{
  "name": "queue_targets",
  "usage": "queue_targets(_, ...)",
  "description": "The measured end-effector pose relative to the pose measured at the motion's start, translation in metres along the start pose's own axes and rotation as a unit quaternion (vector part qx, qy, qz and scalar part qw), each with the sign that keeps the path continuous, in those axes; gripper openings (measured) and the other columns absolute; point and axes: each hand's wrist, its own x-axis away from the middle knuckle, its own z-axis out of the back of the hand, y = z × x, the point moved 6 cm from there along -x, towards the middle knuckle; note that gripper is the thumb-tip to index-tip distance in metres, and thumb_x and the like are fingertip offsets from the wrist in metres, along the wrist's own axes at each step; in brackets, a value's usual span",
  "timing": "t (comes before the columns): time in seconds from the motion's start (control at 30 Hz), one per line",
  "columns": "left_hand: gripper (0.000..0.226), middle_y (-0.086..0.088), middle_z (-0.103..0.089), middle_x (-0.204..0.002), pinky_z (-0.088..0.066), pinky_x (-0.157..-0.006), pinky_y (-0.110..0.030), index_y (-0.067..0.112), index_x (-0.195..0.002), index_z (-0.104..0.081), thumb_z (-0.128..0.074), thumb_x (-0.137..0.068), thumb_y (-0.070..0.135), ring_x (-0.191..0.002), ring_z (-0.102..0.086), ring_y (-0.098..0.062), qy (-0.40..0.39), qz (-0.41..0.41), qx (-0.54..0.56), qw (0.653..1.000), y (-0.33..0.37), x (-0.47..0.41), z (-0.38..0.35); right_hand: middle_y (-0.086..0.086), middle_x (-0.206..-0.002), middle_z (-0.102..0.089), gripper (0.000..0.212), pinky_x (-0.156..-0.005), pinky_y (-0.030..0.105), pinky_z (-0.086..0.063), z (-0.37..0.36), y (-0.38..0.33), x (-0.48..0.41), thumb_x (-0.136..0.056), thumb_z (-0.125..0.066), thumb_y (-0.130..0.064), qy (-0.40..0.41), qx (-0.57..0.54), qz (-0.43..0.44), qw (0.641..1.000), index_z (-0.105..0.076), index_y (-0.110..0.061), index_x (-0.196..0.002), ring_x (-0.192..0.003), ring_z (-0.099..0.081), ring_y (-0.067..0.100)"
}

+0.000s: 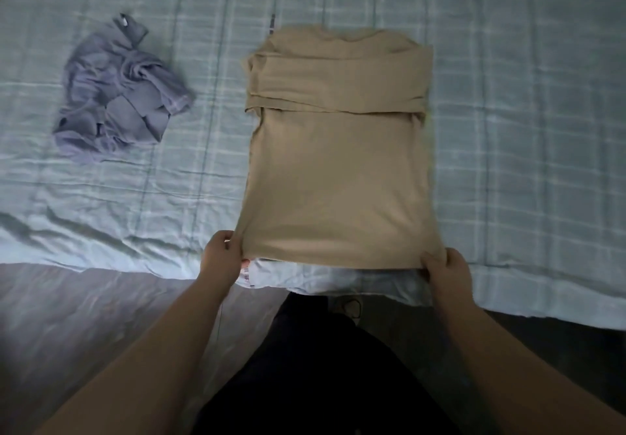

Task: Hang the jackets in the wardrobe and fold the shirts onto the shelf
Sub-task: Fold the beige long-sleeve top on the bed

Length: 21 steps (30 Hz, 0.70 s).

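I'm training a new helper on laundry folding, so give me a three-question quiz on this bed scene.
1. True or false: the tan shirt lies crumpled in a heap.
2. Which part of the tan shirt do the left hand and right hand grip? A) collar B) near hem corners C) sleeve cuffs
3. Fill in: the garment not yet folded, on the checked bedspread left of the tan shirt, is the ____ one.

Key: 1. False; it lies flat, sleeves folded across. 2. B. 3. Lavender.
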Motion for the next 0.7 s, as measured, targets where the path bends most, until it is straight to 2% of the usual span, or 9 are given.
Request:
queue_targets(0.07, 0.025, -0.005, -0.074, -0.077, -0.059, -0.077, -0.048, 0.013, -0.109, -0.060, -0.050, -0.100, 0.034, -0.063, -0.073, -0.024, -0.009, 0.005, -0.021, 1.000, -0.011, 0.001, -0.001, 0.024, -0.088, -0.066, 0.022, -0.072, 0.050, -0.053, 0.001, 0.015, 0.002, -0.082, -0.063, -0.026, 0.018, -0.048, -0.043, 0.998, -0.062, -0.005, -0.089, -0.079, -0.063, 0.034)
queue_targets(0.17, 0.029, -0.008, -0.075, -0.077, -0.060, -0.082, -0.047, 0.007, -0.110, -0.063, -0.050, -0.101, 0.032, -0.071, -0.075, -0.027, -0.044, 0.049, 0.021, 0.998, -0.031, 0.004, -0.007, 0.027, -0.086, -0.063, 0.009, -0.064, 0.041, -0.049, -0.003, 0.028, 0.003, -0.089, -0.056, -0.005, 0.015, -0.082, -0.098, 0.992, -0.061, 0.002, -0.090, -0.074, -0.060, 0.033)
queue_targets(0.27, 0.026, -0.015, -0.075, -0.084, -0.059, -0.087, -0.048, 0.009, -0.098, -0.066, -0.058, -0.098, 0.033, -0.076, -0.074, -0.029, -0.061, 0.082, 0.096, 0.990, -0.038, 0.003, -0.011, 0.025, -0.085, -0.061, 0.014, -0.061, 0.036, -0.049, -0.009, 0.029, 0.000, -0.086, -0.057, -0.007, 0.009, -0.090, -0.117, 0.989, -0.060, 0.005, -0.092, -0.075, -0.060, 0.031)
queue_targets(0.3, 0.022, -0.015, -0.075, -0.084, -0.059, -0.087, -0.049, 0.011, -0.095, -0.066, -0.061, -0.097, 0.032, -0.077, -0.073, -0.029, -0.055, 0.084, 0.114, 0.988, -0.034, 0.002, -0.010, 0.023, -0.082, -0.060, 0.021, -0.059, 0.034, -0.048, -0.010, 0.026, -0.004, -0.083, -0.056, -0.012, 0.016, -0.087, -0.107, 0.990, -0.060, 0.006, -0.094, -0.071, -0.060, 0.030)
queue_targets(0.37, 0.017, -0.017, -0.074, -0.090, -0.062, -0.077, -0.042, 0.013, -0.106, -0.064, -0.064, -0.096, 0.027, -0.075, -0.075, -0.028, -0.046, 0.083, 0.139, 0.986, -0.019, -0.001, -0.007, 0.019, -0.078, -0.060, 0.032, -0.053, 0.028, -0.046, -0.005, 0.007, -0.007, -0.081, -0.051, -0.019, 0.028, -0.056, -0.068, 0.996, -0.061, 0.005, -0.099, -0.065, -0.060, 0.028)
queue_targets(0.47, 0.028, -0.012, -0.073, -0.093, -0.063, -0.071, -0.036, 0.024, -0.126, -0.057, -0.060, -0.098, 0.020, -0.076, -0.075, -0.027, -0.057, 0.044, 0.164, 0.984, 0.020, -0.007, -0.001, 0.012, -0.079, -0.060, 0.026, -0.053, 0.030, -0.051, -0.003, -0.029, -0.013, -0.094, -0.048, -0.013, 0.018, -0.069, -0.003, 0.997, -0.056, -0.018, -0.118, -0.063, -0.058, 0.023)
queue_targets(0.53, 0.024, -0.011, -0.075, -0.088, -0.062, -0.074, -0.035, 0.024, -0.122, -0.062, -0.057, -0.100, 0.017, -0.076, -0.074, -0.025, -0.067, 0.018, 0.212, 0.975, 0.046, -0.016, 0.003, 0.014, -0.076, -0.061, 0.023, -0.057, 0.035, -0.053, -0.005, -0.052, -0.024, -0.094, -0.050, -0.019, 0.019, -0.105, 0.014, 0.994, -0.061, -0.032, -0.110, -0.061, -0.059, 0.025)
queue_targets(0.6, 0.015, -0.015, -0.072, -0.088, -0.060, -0.077, -0.034, 0.014, -0.111, -0.066, -0.057, -0.100, 0.015, -0.077, -0.072, -0.023, -0.073, 0.015, 0.282, 0.957, 0.070, -0.030, 0.003, 0.011, -0.075, -0.065, 0.019, -0.056, 0.030, -0.054, -0.008, -0.080, -0.038, -0.097, -0.050, -0.017, 0.011, -0.154, 0.024, 0.988, -0.066, -0.027, -0.099, -0.058, -0.062, 0.022)
queue_targets(0.7, 0.007, -0.012, -0.068, -0.089, -0.058, -0.084, -0.033, 0.010, -0.102, -0.064, -0.059, -0.099, 0.013, -0.084, -0.070, -0.022, -0.113, 0.021, 0.384, 0.916, 0.111, -0.058, -0.005, 0.003, -0.074, -0.064, 0.016, -0.051, 0.021, -0.054, -0.016, -0.124, -0.067, -0.101, -0.048, -0.011, 0.013, -0.246, 0.000, 0.969, -0.063, -0.016, -0.100, -0.056, -0.064, 0.011)
